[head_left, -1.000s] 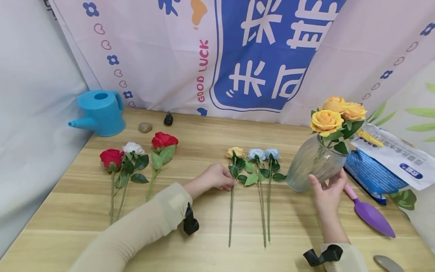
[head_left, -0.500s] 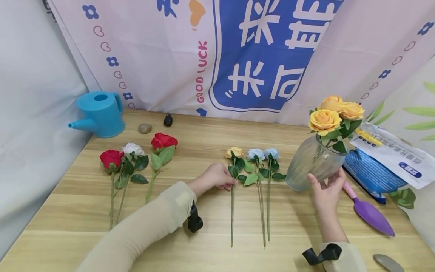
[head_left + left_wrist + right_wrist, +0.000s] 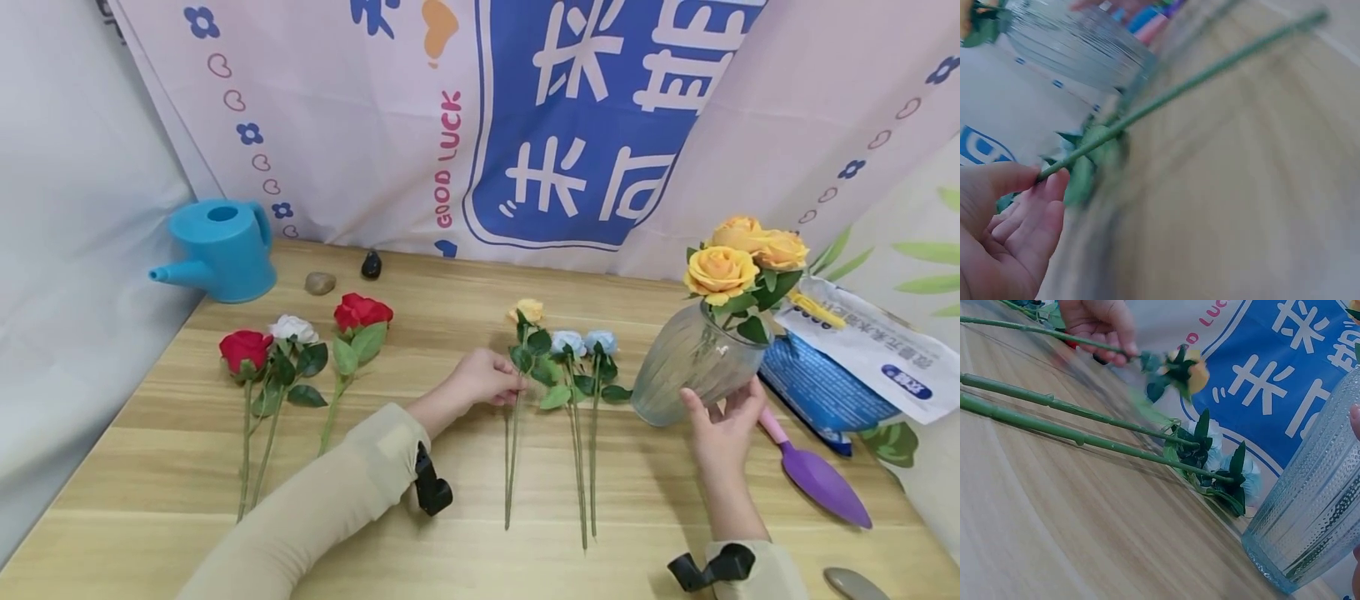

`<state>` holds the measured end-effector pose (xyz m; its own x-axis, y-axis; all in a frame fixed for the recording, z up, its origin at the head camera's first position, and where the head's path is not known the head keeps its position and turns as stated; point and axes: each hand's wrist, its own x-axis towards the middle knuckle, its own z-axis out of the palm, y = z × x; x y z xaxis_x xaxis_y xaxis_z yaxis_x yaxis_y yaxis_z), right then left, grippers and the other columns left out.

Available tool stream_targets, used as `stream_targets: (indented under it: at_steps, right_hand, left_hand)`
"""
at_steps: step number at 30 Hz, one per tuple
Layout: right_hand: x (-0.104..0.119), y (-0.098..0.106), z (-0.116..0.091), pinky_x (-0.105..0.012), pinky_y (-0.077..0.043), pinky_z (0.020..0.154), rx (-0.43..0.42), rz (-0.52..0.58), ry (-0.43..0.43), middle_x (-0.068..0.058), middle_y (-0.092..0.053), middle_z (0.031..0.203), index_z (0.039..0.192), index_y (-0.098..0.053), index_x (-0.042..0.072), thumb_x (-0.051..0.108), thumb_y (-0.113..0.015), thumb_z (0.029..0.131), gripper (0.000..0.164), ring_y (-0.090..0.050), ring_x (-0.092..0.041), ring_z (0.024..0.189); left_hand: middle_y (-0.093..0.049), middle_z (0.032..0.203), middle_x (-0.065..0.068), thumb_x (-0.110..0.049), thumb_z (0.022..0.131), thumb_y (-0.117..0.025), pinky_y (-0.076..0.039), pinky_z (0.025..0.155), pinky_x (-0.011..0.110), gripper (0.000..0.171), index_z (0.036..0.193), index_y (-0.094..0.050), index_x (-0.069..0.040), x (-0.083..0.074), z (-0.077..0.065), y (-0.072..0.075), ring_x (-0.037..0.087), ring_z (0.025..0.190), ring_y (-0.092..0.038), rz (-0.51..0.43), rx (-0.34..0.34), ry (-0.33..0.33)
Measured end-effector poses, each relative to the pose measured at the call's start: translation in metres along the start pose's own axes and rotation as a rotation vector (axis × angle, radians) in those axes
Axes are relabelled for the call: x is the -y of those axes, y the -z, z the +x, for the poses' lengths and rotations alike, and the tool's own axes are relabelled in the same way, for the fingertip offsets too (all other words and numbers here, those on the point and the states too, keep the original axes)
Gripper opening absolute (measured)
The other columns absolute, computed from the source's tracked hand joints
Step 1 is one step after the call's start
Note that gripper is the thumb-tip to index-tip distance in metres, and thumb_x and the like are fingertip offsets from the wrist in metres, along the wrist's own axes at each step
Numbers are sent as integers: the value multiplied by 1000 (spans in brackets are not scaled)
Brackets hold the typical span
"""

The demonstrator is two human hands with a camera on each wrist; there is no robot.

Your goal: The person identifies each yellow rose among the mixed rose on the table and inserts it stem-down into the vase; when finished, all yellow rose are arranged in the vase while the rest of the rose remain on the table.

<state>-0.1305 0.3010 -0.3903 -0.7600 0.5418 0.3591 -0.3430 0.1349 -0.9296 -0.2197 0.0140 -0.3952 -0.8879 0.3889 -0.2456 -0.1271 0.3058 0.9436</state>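
Note:
My left hand (image 3: pixel 487 380) pinches the green stem of a small yellow rose (image 3: pixel 528 311) between thumb and fingers. The left wrist view shows that stem (image 3: pixel 1169 99) slanting up from the fingertips; in the right wrist view it stands off the wood. Just right of it lie two light blue roses (image 3: pixel 567 343) with long stems. My right hand (image 3: pixel 726 433) grips the lower side of a ribbed glass vase (image 3: pixel 686 362), which leans to the right. Several large yellow roses (image 3: pixel 722 273) stand in the vase, their stems showing dimly through the glass.
Two red roses (image 3: pixel 246 348) and a white rose (image 3: pixel 294 327) lie at the left. Behind them are a blue watering can (image 3: pixel 225 258) and two stones (image 3: pixel 320 282). A purple trowel (image 3: pixel 825 483), a blue-and-white bag (image 3: pixel 832 383) and a grey stone (image 3: pixel 857 582) flank my right arm.
The small yellow rose has come up off the table in my left hand, its bloom moving away from me and slightly right. My right hand and the vase stay nearly still.

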Motion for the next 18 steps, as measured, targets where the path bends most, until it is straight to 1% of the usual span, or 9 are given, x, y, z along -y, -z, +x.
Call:
stream_targets:
  at_steps: [5, 7, 10, 12, 14, 17, 18]
  right_hand:
    - [0, 0, 0, -43, -19, 107, 1, 3, -2, -9, -25, 142, 135, -22, 13, -5, -66, 77, 75, -24, -18, 130]
    - [0, 0, 0, -43, -19, 107, 3, 5, -1, -9, -25, 141, 135, -22, 13, -5, -66, 77, 75, -24, -18, 129]
    - [0, 0, -1, -43, -19, 107, 2, 5, 0, -9, -26, 141, 135, -22, 13, -5, -66, 77, 75, -24, -18, 129]
    - [0, 0, 0, -43, -19, 107, 2, 6, 3, -9, -26, 141, 135, -22, 13, -5, -66, 77, 75, -24, -18, 129]
    - [0, -1, 0, -43, -20, 106, 0, 6, 6, -9, -27, 140, 135, -22, 13, -6, -65, 77, 74, -25, -18, 129]
    - [-1, -1, 0, -42, -21, 106, 1, 19, 18, -9, -29, 139, 135, -22, 13, -10, -63, 77, 74, -26, -19, 128]
    - [-1, -1, 0, -42, -22, 106, 0, 23, 24, -8, -29, 138, 134, -23, 13, -11, -62, 77, 74, -26, -19, 128]
  left_hand:
    - [-67, 75, 8, -10, 79, -68, -54, 66, 36, 9, 81, -66, -1, -31, -5, 0, 24, 72, -65, -90, -16, -87]
    - [-67, 76, 7, -11, 80, -68, -54, 69, 36, 11, 83, -64, -2, -47, -8, -1, 25, 75, -65, -138, -12, -121]
    - [-67, 78, 6, -13, 80, -68, -54, 69, 33, 13, 85, -64, -2, -74, -14, -5, 24, 76, -65, -218, -24, -180]
    - [-68, 79, 6, -13, 79, -68, -54, 68, 31, 14, 87, -63, -1, -96, -18, -8, 22, 75, -65, -280, -45, -239]
    - [-68, 82, 7, -12, 80, -67, -54, 67, 29, 15, 89, -63, 0, -118, -24, -13, 19, 74, -65, -335, -66, -317]
    - [-68, 85, 10, -10, 81, -66, -54, 66, 27, 18, 93, -62, 3, -149, -34, -23, 15, 74, -65, -420, -87, -460]
    - [-68, 85, 9, -10, 81, -66, -54, 66, 26, 18, 93, -62, 3, -158, -37, -27, 13, 73, -65, -436, -99, -508]
